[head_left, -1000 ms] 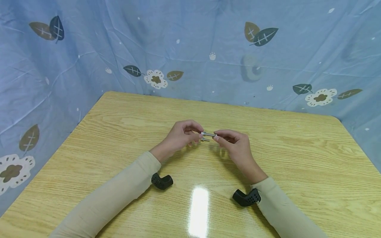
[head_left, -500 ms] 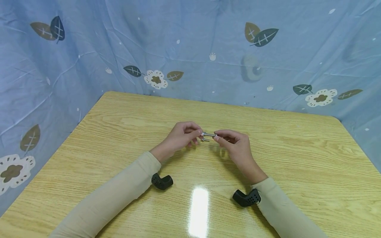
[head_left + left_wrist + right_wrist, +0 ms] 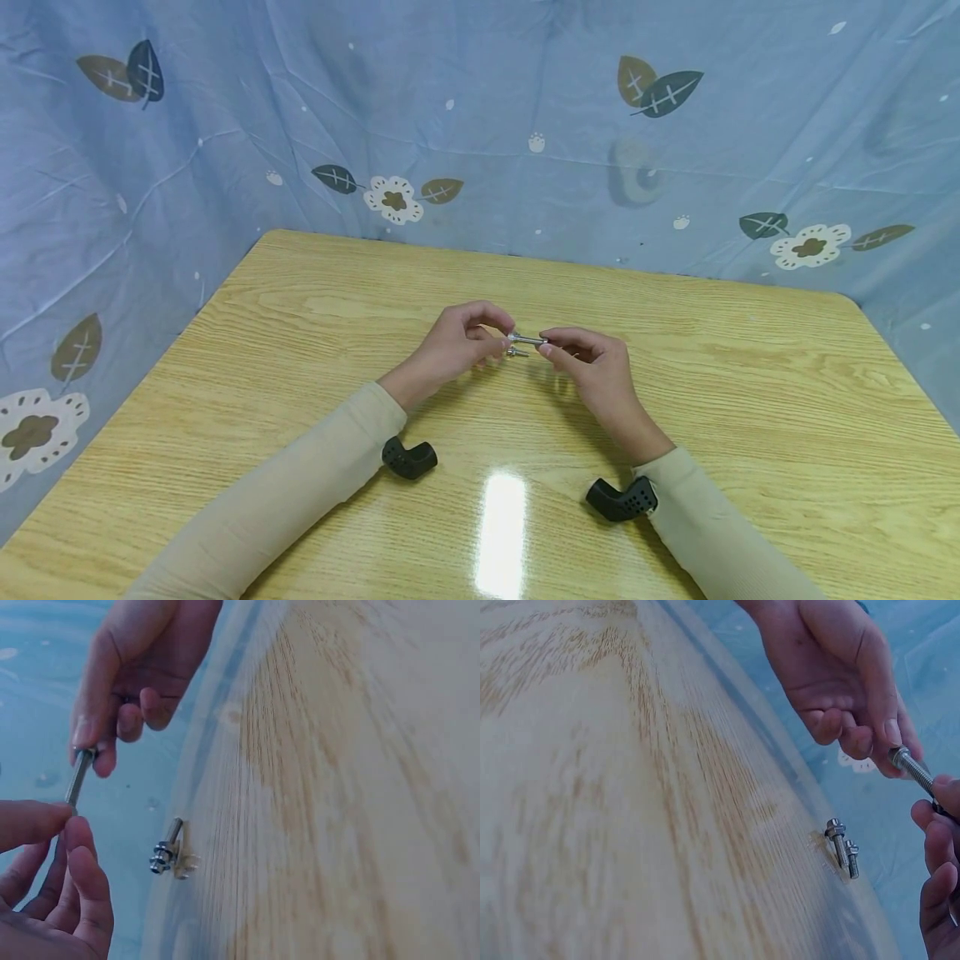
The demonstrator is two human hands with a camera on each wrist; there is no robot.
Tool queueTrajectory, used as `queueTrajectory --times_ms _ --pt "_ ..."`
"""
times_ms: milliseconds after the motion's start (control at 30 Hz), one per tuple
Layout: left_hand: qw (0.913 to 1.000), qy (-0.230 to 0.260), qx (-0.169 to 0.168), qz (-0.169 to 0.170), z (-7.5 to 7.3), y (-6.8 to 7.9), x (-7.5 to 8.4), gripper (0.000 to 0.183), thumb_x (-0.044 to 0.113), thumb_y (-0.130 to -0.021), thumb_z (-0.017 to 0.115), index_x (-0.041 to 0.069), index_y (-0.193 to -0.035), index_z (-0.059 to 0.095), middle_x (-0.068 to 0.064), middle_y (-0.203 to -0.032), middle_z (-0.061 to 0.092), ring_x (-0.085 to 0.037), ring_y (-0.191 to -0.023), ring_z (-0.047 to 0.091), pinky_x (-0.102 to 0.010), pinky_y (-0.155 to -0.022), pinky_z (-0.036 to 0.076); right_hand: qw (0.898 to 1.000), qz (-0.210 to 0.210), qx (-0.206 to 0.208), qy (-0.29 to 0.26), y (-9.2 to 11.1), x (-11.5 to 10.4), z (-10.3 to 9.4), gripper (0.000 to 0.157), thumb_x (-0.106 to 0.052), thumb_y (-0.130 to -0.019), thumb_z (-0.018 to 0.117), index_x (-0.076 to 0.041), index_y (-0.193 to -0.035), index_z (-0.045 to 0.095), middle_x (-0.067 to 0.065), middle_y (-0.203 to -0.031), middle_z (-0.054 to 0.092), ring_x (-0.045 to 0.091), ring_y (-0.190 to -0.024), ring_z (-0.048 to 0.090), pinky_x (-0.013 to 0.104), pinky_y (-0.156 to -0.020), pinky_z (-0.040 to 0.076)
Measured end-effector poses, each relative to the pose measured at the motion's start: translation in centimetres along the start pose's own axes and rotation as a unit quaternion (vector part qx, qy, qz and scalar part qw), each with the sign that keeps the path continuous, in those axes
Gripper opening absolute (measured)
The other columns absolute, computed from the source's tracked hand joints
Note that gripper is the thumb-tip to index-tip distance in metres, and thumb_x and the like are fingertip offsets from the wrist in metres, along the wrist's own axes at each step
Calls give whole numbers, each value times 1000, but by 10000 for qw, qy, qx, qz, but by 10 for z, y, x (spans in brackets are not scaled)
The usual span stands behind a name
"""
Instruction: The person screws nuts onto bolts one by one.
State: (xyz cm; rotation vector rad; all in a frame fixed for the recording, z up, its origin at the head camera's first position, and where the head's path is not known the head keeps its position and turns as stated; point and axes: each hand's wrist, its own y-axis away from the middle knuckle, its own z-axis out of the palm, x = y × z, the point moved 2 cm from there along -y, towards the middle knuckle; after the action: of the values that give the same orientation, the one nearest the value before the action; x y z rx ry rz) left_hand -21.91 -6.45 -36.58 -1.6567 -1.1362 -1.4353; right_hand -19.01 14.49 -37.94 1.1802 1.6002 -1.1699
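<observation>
A silver bolt (image 3: 529,339) is held between my two hands a little above the table. Its threaded shank shows in the right wrist view, with a thicker collar at the end by my left hand. My left hand (image 3: 456,340) pinches that end between thumb and fingertips. The opposite end sits between the thumb and index finger of my right hand (image 3: 597,367); a wider piece shows there in the left wrist view, partly hidden by the fingers. Below, two shorter bolts (image 3: 836,834) with nuts on them lie side by side on the table.
The wood-grain table (image 3: 360,283) is glossy, with a bright reflection (image 3: 501,533) near its front. A blue curtain (image 3: 480,100) with leaves and flowers hangs behind and to the left. Black wrist mounts (image 3: 408,458) sit at both sleeves.
My left thumb and fingers shift at the bolt's end: the thumb slides forward along it, then draws back, with the index finger lifting. My right hand keeps its place.
</observation>
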Motion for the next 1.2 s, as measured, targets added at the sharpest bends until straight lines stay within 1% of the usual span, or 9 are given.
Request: queueTrajectory --times_ms 167,333,467,600,800,933,1033,1133,1200 --pt "9997 -71 -55 -210 1 -1 -1 26 24 -96 62 12 -118 63 -5 -113 65 -32 -87 64 -32 -66 50 10000 18 18 15 0 1 0 34 -21 -90 70 2 -115 68 -11 -96 70 24 -87 68 31 -75 58" --pt "9989 -70 32 -469 3 -3 -3 19 29 -97 59 15 -108 66 -10 -104 70 -23 -78 64 -30 -62 50 10000 3 35 32 0 1 0 33 -21 -90 70 2 -115 68 -12 -95 70 24 -87 68 32 -75 58" --pt "9991 -42 81 -423 3 -3 -3 16 26 -97 60 15 -106 66 -11 -101 71 -23 -76 64 -30 -62 50 10000 5 27 15 0 0 0 33 -20 -90 70 2 -115 68 -12 -95 70 24 -86 68 32 -75 58" --pt "9996 -62 78 -263 2 -3 -3 14 23 -96 62 15 -107 67 -12 -101 70 -27 -79 64 -30 -63 50 10000 31 34 -10 0 0 1 33 -20 -90 70 2 -115 68 -12 -95 70 24 -85 68 31 -75 58" --pt "10000 -21 26 0 2 -1 -2 18 17 -95 63 12 -111 65 -7 -108 64 -35 -83 64 -32 -63 49 9999 74 61 34 0 0 1 32 -21 -90 70 1 -114 69 -12 -93 70 24 -83 67 30 -74 57" --pt "9999 5 -22 99 2 0 -1 20 13 -94 63 9 -114 64 -6 -111 63 -37 -83 62 -32 -64 48 9999 89 49 38 0 0 1 33 -21 -90 70 1 -114 69 -11 -93 70 25 -83 67 31 -73 57" --pt "9999 0 -118 39 2 0 -1 25 13 -94 63 8 -118 62 -5 -114 62 -35 -84 63 -32 -64 48 9999 87 47 40 0 0 1 32 -21 -90 70 0 -114 69 -11 -93 70 26 -83 67 32 -73 57" --pt "9997 -62 -206 -148 3 -2 -2 27 20 -96 61 10 -121 60 -4 -114 61 -32 -85 64 -32 -65 50 9999 89 62 46 0 0 1 31 -21 -90 70 -1 -113 69 -11 -92 70 26 -82 67 31 -73 57" --pt "9994 -90 -207 -272 4 -3 -4 24 25 -98 59 13 -118 61 -6 -112 63 -30 -84 65 -32 -64 52 9999 79 66 50 1 1 1 31 -21 -90 70 0 -113 69 -12 -91 70 26 -82 67 31 -72 57"
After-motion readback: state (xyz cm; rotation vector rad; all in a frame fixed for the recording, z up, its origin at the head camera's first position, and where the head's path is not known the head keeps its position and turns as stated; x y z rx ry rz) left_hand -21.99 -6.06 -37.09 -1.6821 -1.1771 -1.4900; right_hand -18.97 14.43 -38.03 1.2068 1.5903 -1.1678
